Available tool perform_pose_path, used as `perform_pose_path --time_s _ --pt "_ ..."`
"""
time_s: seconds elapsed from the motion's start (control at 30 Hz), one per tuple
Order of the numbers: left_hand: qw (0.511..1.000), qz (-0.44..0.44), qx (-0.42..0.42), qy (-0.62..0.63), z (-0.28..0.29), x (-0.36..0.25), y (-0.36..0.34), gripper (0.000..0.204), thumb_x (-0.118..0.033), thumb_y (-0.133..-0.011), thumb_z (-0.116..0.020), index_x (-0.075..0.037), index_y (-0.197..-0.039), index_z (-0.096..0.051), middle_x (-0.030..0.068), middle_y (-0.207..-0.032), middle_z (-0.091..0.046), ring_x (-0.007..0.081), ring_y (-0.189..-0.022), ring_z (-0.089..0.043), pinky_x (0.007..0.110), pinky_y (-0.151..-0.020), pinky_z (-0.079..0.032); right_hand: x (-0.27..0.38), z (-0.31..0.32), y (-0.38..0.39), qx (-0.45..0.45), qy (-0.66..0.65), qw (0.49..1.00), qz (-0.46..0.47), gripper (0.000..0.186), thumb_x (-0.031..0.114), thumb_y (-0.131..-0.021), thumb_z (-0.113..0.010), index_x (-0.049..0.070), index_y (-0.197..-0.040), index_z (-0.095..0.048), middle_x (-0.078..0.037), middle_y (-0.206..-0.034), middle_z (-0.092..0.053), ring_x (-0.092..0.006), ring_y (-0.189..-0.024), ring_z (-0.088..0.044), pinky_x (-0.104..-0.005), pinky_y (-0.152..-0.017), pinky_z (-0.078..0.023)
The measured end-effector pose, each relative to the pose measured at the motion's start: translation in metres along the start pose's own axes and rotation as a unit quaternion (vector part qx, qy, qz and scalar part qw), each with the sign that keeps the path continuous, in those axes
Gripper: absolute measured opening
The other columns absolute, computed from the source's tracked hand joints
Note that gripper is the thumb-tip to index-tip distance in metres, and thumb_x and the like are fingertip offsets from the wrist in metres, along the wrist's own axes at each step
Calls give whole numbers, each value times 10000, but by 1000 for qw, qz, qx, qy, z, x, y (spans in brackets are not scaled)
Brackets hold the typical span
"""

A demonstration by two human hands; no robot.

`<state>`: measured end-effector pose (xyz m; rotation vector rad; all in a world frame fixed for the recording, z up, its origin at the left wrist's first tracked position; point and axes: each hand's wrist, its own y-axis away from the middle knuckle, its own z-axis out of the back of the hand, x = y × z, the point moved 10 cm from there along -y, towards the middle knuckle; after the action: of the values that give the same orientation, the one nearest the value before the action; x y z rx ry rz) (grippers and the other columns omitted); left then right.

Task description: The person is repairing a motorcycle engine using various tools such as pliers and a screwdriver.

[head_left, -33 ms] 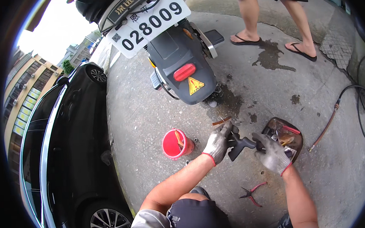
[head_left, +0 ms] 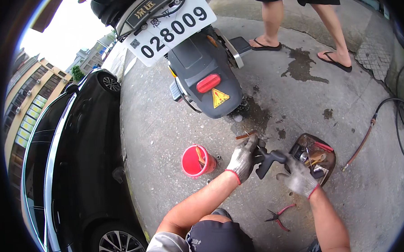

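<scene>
My left hand [head_left: 243, 159], in a grey glove with a red cuff, grips a black pistol-shaped tool [head_left: 269, 161] just above the concrete. My right hand [head_left: 299, 180], gloved the same way and slightly blurred, hovers at the tool's right end with its fingers spread and nothing visibly in it. Behind that hand lies a dark brown tray [head_left: 326, 168] with several small tools and parts.
A red cup [head_left: 194, 161] with sticks in it stands left of my hands. Red-handled pliers [head_left: 278, 215] lie near my knee. A scooter's rear [head_left: 202, 81] is ahead, a black car [head_left: 82, 167] at left. A person in flip-flops [head_left: 297, 36] stands beyond; a hose [head_left: 369, 136] runs at right.
</scene>
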<state>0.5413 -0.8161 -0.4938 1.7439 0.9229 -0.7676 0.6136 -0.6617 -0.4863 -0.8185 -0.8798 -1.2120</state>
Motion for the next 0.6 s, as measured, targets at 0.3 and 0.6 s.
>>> perform_pose_path --time_s 0.3,0.6 --pt "984 -53 -12 -167 9 -9 9 424 -411 -988 -481 -30 -1018 -663 0 -811 -604 92 -700 -514 267 -612 -427 22 -34 -24 -54 -431 899 -51 403 126 -889 -619 30 -1271 -536 -63 -956 -637 -122 -826 -610 -267 -733 -501" --pt "975 -34 46 -214 48 1 20 398 -345 -1012 -436 -51 -1230 -593 -15 -798 -547 77 -690 -481 246 -628 -428 48 -58 -60 -24 -444 894 -48 139 104 -837 -627 62 -966 -596 -24 -770 -595 -104 -668 -563 -243 -590 -456"
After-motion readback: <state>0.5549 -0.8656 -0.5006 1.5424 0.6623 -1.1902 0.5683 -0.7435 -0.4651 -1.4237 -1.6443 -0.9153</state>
